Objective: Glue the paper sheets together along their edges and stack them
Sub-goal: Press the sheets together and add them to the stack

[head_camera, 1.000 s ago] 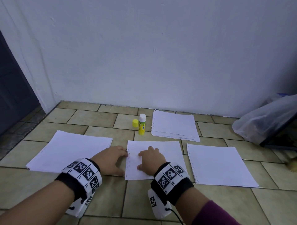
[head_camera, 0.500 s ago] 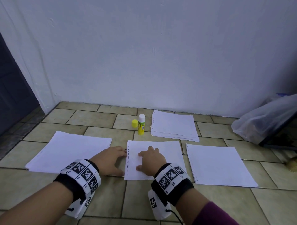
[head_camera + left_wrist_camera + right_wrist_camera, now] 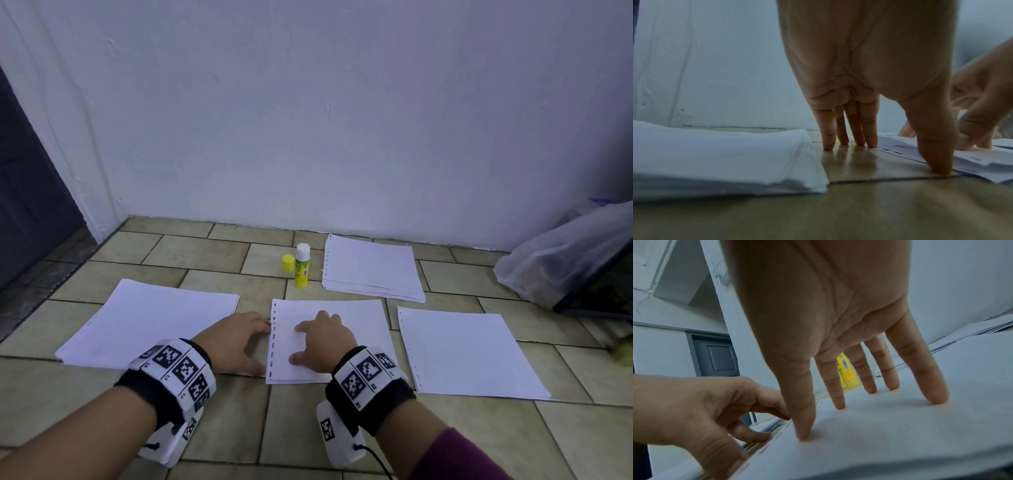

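A middle stack of white punched paper sheets (image 3: 346, 329) lies on the tiled floor. My right hand (image 3: 322, 342) rests flat on top of it, with spread straight fingers (image 3: 935, 395) pressing the top sheet (image 3: 900, 426). My left hand (image 3: 248, 342) stands beside the stack's punched left edge, its straight fingertips (image 3: 849, 142) and thumb on the floor against that edge (image 3: 972, 160). A yellow glue stick (image 3: 302, 265) stands upright behind the stack, uncapped, with its yellow cap (image 3: 287, 263) beside it. Neither hand holds anything.
A thicker paper stack (image 3: 150, 322) lies to the left, a single pile (image 3: 469, 353) to the right, and another stack (image 3: 373, 267) at the back by the white wall. A plastic bag (image 3: 561, 253) over a dark object sits at the far right. A dark door (image 3: 27, 192) is at left.
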`<control>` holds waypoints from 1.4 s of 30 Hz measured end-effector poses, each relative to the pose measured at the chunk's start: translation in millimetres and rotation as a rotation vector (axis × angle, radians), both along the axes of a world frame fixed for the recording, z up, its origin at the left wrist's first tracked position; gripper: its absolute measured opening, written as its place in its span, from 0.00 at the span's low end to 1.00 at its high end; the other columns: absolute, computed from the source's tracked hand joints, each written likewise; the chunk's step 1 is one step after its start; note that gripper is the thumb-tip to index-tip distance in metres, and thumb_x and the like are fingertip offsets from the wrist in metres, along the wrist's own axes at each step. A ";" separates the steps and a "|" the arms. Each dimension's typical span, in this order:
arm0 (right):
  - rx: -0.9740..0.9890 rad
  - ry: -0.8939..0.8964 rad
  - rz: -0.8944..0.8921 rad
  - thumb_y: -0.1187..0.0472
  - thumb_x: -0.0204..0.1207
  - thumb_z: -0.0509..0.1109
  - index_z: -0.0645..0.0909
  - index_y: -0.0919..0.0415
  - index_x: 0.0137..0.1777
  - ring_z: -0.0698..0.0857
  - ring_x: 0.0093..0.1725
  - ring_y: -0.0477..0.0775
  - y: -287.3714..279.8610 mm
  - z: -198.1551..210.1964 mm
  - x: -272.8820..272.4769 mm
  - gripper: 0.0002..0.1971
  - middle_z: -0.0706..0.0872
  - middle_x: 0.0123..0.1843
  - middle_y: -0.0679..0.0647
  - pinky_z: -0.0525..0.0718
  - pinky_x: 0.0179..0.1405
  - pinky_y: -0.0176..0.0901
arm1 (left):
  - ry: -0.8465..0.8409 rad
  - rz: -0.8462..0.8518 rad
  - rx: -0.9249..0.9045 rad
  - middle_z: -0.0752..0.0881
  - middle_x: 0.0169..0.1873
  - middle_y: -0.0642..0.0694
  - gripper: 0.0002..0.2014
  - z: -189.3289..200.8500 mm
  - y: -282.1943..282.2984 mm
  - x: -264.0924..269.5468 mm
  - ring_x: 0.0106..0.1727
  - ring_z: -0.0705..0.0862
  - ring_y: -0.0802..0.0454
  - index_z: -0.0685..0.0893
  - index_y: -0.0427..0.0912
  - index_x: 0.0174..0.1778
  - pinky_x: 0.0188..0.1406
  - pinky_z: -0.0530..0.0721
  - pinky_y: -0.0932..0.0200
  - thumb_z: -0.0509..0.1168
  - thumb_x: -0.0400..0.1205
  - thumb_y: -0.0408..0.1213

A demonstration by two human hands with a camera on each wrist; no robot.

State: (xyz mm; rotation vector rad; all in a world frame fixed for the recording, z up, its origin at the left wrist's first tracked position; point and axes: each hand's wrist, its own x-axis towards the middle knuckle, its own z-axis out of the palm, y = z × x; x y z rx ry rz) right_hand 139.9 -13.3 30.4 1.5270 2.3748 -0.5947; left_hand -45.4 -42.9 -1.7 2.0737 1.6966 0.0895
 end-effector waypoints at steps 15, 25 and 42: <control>0.067 -0.042 -0.010 0.50 0.76 0.71 0.64 0.56 0.75 0.67 0.71 0.62 -2.3 -4.3 -10.2 0.30 0.67 0.71 0.61 0.78 0.57 0.49 | -0.006 0.088 -0.021 0.65 0.70 0.56 0.30 14.3 -1.3 12.6 0.65 0.74 0.55 0.71 0.51 0.67 0.65 0.76 0.60 0.74 0.73 0.51; 0.142 -0.152 0.035 0.43 0.72 0.72 0.58 0.57 0.77 0.55 0.78 0.64 -0.8 -11.4 -18.1 0.39 0.55 0.79 0.62 0.73 0.65 0.58 | 0.475 0.011 0.015 0.72 0.67 0.50 0.38 23.6 4.1 41.5 0.70 0.65 0.49 0.70 0.46 0.69 0.65 0.74 0.51 0.74 0.68 0.61; 0.061 -0.133 -0.146 0.40 0.74 0.70 0.64 0.60 0.75 0.76 0.69 0.59 47.5 3.8 63.6 0.37 0.78 0.69 0.56 0.75 0.68 0.53 | 0.481 -0.011 -0.023 0.65 0.77 0.55 0.45 21.7 3.8 35.7 0.74 0.61 0.48 0.63 0.48 0.78 0.67 0.69 0.49 0.70 0.69 0.64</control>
